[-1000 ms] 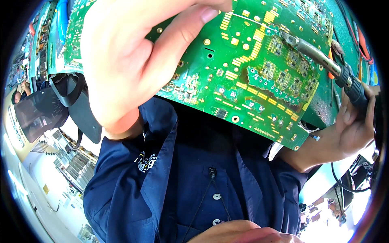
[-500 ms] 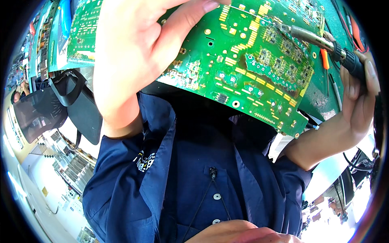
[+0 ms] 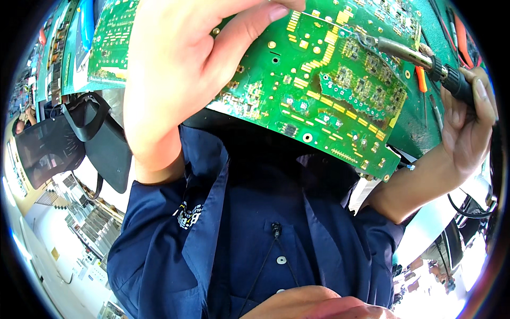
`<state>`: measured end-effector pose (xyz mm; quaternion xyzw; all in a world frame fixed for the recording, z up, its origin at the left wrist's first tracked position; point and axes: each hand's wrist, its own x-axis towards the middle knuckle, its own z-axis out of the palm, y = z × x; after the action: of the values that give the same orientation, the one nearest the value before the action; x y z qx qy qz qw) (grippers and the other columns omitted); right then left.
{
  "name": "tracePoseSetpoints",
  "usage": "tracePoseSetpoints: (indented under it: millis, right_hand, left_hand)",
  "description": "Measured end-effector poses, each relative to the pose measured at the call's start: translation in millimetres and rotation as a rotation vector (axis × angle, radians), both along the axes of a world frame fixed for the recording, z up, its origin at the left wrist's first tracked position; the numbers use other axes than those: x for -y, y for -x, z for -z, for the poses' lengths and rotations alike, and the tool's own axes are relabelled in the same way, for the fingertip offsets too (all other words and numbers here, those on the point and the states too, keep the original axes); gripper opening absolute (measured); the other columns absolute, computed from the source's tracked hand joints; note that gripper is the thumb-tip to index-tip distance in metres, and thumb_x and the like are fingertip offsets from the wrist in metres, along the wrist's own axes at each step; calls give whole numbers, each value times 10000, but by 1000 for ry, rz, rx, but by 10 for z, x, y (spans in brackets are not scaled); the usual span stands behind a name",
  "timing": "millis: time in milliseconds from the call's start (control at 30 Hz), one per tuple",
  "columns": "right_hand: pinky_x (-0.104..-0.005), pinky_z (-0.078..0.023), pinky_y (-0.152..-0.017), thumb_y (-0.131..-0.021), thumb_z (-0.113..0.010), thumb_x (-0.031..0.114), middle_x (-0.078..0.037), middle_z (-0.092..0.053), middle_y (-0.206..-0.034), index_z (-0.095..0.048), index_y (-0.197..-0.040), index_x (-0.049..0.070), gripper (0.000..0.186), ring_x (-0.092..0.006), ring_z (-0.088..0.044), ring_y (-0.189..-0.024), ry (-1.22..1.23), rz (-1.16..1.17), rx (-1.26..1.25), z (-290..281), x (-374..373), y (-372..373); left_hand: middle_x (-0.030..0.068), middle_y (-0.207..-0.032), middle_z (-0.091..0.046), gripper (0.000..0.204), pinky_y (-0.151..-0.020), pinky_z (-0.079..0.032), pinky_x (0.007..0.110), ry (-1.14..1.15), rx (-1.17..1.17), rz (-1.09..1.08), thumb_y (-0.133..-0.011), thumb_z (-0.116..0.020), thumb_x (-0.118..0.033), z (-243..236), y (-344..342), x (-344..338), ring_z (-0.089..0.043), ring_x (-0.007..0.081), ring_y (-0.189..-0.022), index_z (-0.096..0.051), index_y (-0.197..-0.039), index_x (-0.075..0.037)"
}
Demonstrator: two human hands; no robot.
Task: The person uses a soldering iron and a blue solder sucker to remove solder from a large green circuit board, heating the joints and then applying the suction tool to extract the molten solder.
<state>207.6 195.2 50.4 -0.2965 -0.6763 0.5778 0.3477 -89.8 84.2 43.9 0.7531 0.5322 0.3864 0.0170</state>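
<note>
A large green circuit board (image 3: 289, 114) fills the upper middle, tilted, with gold pads and a darkened, rough-edged patch on its right half. My left hand (image 3: 186, 64) is over the board's left part, thumb and finger pinched on a thin solder wire (image 3: 322, 20) that stretches right across the board. My right hand (image 3: 467, 119) grips the dark handle of a soldering iron (image 3: 406, 52) at the right. Its metal tip points left and down to the board's upper right, close to the wire's end. Whether tip and wire touch cannot be made out.
Under the board lies a green mat (image 3: 409, 133). A screwdriver with an orange handle (image 3: 421, 80) and a red-handled tool (image 3: 461, 42) lie at right. Another green board (image 3: 110, 45) and a blue-handled tool (image 3: 86, 24) are at left, above a black chair (image 3: 106, 149).
The soldering iron and my right hand have shifted slightly left, with the tip a little lower on the board. My left hand keeps its pinch on the solder wire.
</note>
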Motion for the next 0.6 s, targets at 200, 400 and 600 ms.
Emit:
tracePoseSetpoints:
  millis: [200, 400, 600]
  right_hand:
    - [-193, -296, -550, -933, -427, 158, 22, -385, -562, -558, -1032, -78, 288, -27, -319, -464, 13, 59, 5, -16, 16, 14]
    - [-192, -282, -505, -928, -432, 183, 19, -379, -541, -563, -999, -71, 294, -35, -317, -447, 26, 70, 14, -38, 19, 34]
    - [-199, -284, -465, -908, -459, 217, -6, -397, -526, -569, -934, -63, 302, -55, -336, -439, -37, 170, 34, -16, 80, 45]
  left_hand:
    - [91, -760, -579, 111, -573, -415, 300, -3, 8, -22, -731, -663, -2, 36, 12, 0, -552, 229, -662, -679, -836, -35]
    - [87, -752, -568, 122, -566, -403, 302, 18, -47, -10, -711, -681, -7, -64, -50, -1, -544, 226, -657, -683, -827, -43]
    - [79, -747, -567, 120, -559, -397, 298, 10, -30, 19, -709, -692, -18, -2, 17, -20, -534, 219, -646, -686, -824, -50]
